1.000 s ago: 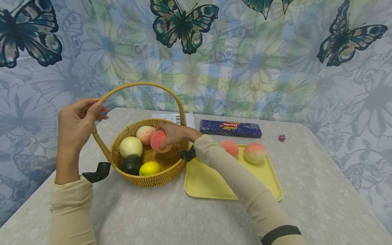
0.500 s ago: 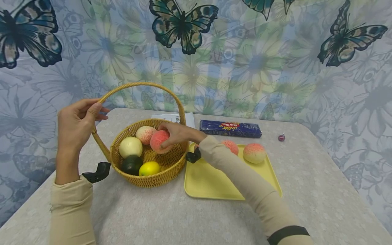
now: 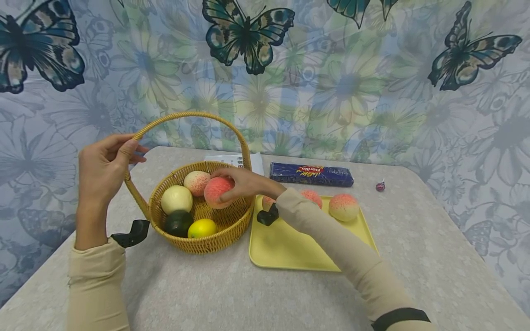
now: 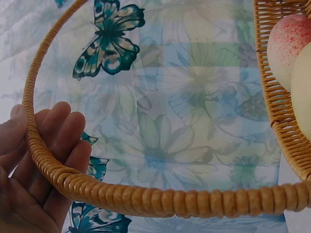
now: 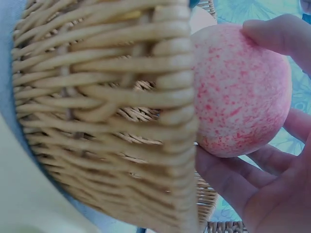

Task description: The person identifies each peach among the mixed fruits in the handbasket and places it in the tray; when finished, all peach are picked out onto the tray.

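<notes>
One peach point(image 3: 217, 193) held in right grip point(image 3: 246, 183), over the basket point(image 3: 207, 244). Left grip point(image 3: 105, 166) pinches the handle point(image 3: 192, 114) at its left side. Lemon point(image 3: 202, 228) in basket, near side. Tray point(image 3: 290, 252) right of basket on surface point(image 3: 198, 294).

Saw only part of the round pink peach point(image 3: 267, 201) behind the black wrist mount point(image 3: 267, 216), and lost the near right corner of the flat yellow tray point(image 3: 290, 253) under the beige right sleeve point(image 3: 331, 239). Could not read the small print on the white paper packet point(image 3: 257, 163), partly hidden by the golden wicker basket point(image 3: 198, 246), nor identify the tiny dark-red object point(image 3: 380, 186). Found the bare left hand point(image 4: 36, 194) cut off in the left wrist view, and the held red-speckled peach point(image 5: 243, 87) partly behind the basket's blurred rim in the right.
</notes>
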`<state>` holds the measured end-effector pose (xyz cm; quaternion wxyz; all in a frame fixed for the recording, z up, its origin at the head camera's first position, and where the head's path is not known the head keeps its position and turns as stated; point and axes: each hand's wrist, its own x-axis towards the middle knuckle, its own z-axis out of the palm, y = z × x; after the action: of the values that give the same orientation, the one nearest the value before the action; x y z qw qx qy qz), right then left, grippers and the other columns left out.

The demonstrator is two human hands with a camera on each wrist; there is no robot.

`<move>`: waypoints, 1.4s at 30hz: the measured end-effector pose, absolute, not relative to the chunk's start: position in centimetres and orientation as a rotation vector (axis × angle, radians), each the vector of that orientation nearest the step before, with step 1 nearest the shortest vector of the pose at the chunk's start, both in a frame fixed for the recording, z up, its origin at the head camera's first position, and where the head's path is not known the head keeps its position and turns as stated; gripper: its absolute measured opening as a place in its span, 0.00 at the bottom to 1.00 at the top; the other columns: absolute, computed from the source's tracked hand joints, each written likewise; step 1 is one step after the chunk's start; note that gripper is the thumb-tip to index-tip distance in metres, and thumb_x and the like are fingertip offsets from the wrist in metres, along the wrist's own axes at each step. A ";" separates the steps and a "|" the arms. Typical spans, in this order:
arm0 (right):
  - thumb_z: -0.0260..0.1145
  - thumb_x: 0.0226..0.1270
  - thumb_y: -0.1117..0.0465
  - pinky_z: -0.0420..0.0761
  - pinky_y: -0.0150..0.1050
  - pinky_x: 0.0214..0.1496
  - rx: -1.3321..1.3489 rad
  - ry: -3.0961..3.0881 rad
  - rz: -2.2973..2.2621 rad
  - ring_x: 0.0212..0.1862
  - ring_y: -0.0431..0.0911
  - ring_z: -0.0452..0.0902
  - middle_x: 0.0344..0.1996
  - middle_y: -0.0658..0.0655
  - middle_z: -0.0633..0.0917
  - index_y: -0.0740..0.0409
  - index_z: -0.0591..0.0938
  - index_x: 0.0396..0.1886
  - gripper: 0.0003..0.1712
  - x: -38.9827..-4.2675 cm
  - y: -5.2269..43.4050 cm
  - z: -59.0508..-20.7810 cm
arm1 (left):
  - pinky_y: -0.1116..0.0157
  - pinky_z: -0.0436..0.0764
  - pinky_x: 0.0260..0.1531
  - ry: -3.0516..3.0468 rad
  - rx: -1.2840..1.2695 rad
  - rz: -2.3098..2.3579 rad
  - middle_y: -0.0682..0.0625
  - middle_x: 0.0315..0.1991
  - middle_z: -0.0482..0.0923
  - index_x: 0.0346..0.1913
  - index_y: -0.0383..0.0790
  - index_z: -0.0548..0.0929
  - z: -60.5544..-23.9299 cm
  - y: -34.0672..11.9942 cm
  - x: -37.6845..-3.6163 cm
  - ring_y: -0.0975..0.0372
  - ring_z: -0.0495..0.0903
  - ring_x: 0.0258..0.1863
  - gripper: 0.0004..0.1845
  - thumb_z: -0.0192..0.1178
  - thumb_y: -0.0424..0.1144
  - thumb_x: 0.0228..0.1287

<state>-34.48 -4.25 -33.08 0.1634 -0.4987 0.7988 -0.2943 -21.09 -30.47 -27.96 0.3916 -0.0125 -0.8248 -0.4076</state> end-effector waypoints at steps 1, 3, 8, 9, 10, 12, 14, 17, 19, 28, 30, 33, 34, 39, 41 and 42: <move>0.69 0.57 0.56 0.79 0.33 0.48 -1.426 2.280 -0.847 0.51 0.45 0.76 0.57 0.56 0.76 0.52 0.69 0.66 0.35 -34.5 -4.1 -33.1 | 0.80 0.75 0.28 -2.096 -0.032 -1.035 0.71 0.28 0.79 0.52 0.34 0.83 -28.0 -30.5 -21.1 0.76 0.81 0.25 0.18 0.57 0.43 0.69; 0.69 0.57 0.56 0.79 0.33 0.48 -1.425 2.282 -0.866 0.51 0.45 0.76 0.56 0.55 0.76 0.52 0.70 0.64 0.34 -34.5 -3.9 -33.2 | 0.81 0.75 0.28 -2.097 -0.033 -1.033 0.71 0.28 0.79 0.53 0.35 0.83 -28.0 -30.5 -21.1 0.76 0.81 0.25 0.17 0.57 0.43 0.69; 0.69 0.57 0.56 0.78 0.33 0.49 -1.430 2.283 -0.903 0.51 0.43 0.76 0.55 0.54 0.77 0.52 0.70 0.63 0.33 -34.4 -3.4 -33.5 | 0.81 0.75 0.29 -2.095 -0.043 -1.036 0.71 0.28 0.79 0.53 0.35 0.82 -28.0 -30.5 -21.2 0.76 0.81 0.25 0.17 0.57 0.42 0.69; 0.69 0.57 0.56 0.78 0.32 0.49 -1.434 2.284 -0.907 0.51 0.43 0.76 0.55 0.54 0.77 0.52 0.70 0.63 0.33 -34.3 -3.3 -33.6 | 0.81 0.76 0.29 -2.094 -0.045 -1.037 0.71 0.28 0.79 0.53 0.35 0.82 -28.0 -30.6 -21.2 0.76 0.81 0.25 0.17 0.57 0.42 0.69; 0.69 0.57 0.56 0.78 0.32 0.49 -1.436 2.287 -0.909 0.52 0.43 0.77 0.55 0.54 0.77 0.52 0.70 0.63 0.33 -34.3 -3.3 -33.6 | 0.81 0.76 0.29 -2.093 -0.047 -1.038 0.72 0.28 0.79 0.53 0.35 0.82 -28.0 -30.6 -21.2 0.77 0.81 0.25 0.17 0.57 0.42 0.69; 0.70 0.58 0.56 0.78 0.32 0.49 -1.438 2.292 -0.913 0.52 0.43 0.76 0.55 0.54 0.77 0.52 0.70 0.62 0.32 -34.2 -3.1 -33.6 | 0.81 0.76 0.28 -2.093 -0.048 -1.038 0.72 0.28 0.79 0.53 0.35 0.82 -28.0 -30.6 -21.2 0.77 0.81 0.24 0.17 0.57 0.42 0.69; 0.70 0.58 0.55 0.78 0.32 0.49 -1.439 2.297 -0.918 0.51 0.43 0.76 0.55 0.54 0.77 0.51 0.70 0.62 0.33 -34.1 -2.9 -33.6 | 0.81 0.76 0.28 -2.092 -0.047 -1.038 0.72 0.28 0.79 0.53 0.35 0.82 -28.1 -30.6 -21.2 0.77 0.81 0.24 0.17 0.57 0.42 0.69; 0.70 0.58 0.54 0.78 0.32 0.48 -1.438 2.304 -0.934 0.51 0.43 0.76 0.56 0.54 0.77 0.51 0.70 0.63 0.33 -34.0 -2.7 -33.5 | 0.81 0.76 0.29 -2.093 -0.044 -1.036 0.72 0.28 0.79 0.53 0.35 0.82 -28.1 -30.6 -21.2 0.77 0.81 0.24 0.17 0.57 0.42 0.69; 0.70 0.58 0.55 0.78 0.32 0.48 -1.439 2.299 -0.958 0.51 0.42 0.77 0.56 0.54 0.77 0.52 0.70 0.64 0.33 -33.9 -2.5 -33.5 | 0.81 0.75 0.29 -2.094 -0.043 -1.034 0.73 0.28 0.79 0.53 0.35 0.82 -28.1 -30.6 -21.2 0.77 0.81 0.24 0.17 0.57 0.42 0.69; 0.71 0.59 0.56 0.79 0.33 0.50 -1.420 2.244 -1.072 0.54 0.42 0.77 0.58 0.55 0.76 0.52 0.69 0.66 0.36 -33.1 -1.4 -33.7 | 0.81 0.75 0.30 -2.101 -0.031 -1.031 0.73 0.28 0.78 0.54 0.35 0.82 -28.1 -30.7 -21.3 0.77 0.80 0.25 0.17 0.56 0.42 0.69; 0.71 0.59 0.57 0.79 0.34 0.51 -1.409 2.217 -1.106 0.54 0.42 0.77 0.58 0.55 0.76 0.52 0.69 0.66 0.36 -33.0 -1.2 -33.7 | 0.81 0.75 0.30 -2.104 -0.027 -1.031 0.73 0.28 0.78 0.54 0.35 0.82 -28.2 -30.7 -21.3 0.77 0.80 0.25 0.17 0.56 0.42 0.69; 0.70 0.59 0.58 0.78 0.35 0.53 -1.394 2.172 -1.159 0.54 0.42 0.77 0.58 0.55 0.76 0.52 0.69 0.67 0.35 -32.8 -0.8 -33.8 | 0.82 0.75 0.30 -2.107 -0.020 -1.026 0.73 0.28 0.78 0.54 0.35 0.82 -28.2 -30.7 -21.3 0.77 0.80 0.25 0.17 0.56 0.43 0.69; 0.70 0.59 0.59 0.78 0.35 0.53 -1.388 2.151 -1.181 0.54 0.42 0.77 0.58 0.55 0.76 0.52 0.69 0.67 0.35 -32.8 -0.7 -33.9 | 0.82 0.75 0.29 -2.108 -0.017 -1.023 0.73 0.28 0.78 0.54 0.35 0.82 -28.2 -30.7 -21.3 0.78 0.80 0.25 0.17 0.56 0.43 0.69; 0.70 0.60 0.61 0.77 0.38 0.57 -1.359 2.093 -1.241 0.56 0.43 0.77 0.59 0.55 0.76 0.52 0.68 0.67 0.36 -32.5 -0.1 -34.0 | 0.82 0.75 0.30 -2.109 -0.011 -1.017 0.73 0.28 0.78 0.54 0.36 0.82 -28.1 -30.6 -21.3 0.78 0.80 0.25 0.17 0.56 0.43 0.69; 0.70 0.59 0.61 0.77 0.39 0.57 -1.351 2.087 -1.253 0.56 0.44 0.77 0.60 0.55 0.75 0.51 0.68 0.68 0.36 -32.4 0.1 -34.1 | 0.82 0.75 0.30 -2.106 -0.015 -1.021 0.73 0.28 0.78 0.54 0.36 0.82 -28.1 -30.6 -21.3 0.78 0.80 0.25 0.17 0.56 0.43 0.69; 0.70 0.59 0.61 0.77 0.40 0.58 -1.347 2.080 -1.260 0.56 0.45 0.77 0.60 0.55 0.75 0.51 0.68 0.68 0.36 -32.3 0.3 -34.1 | 0.82 0.75 0.30 -2.105 -0.017 -1.024 0.73 0.28 0.78 0.54 0.35 0.82 -28.1 -30.6 -21.3 0.78 0.80 0.25 0.17 0.56 0.42 0.70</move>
<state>-32.33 0.29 -34.10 0.1796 -0.4765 0.7361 -0.4459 -21.31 -30.56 -28.07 0.3900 -0.0067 -0.8280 -0.4027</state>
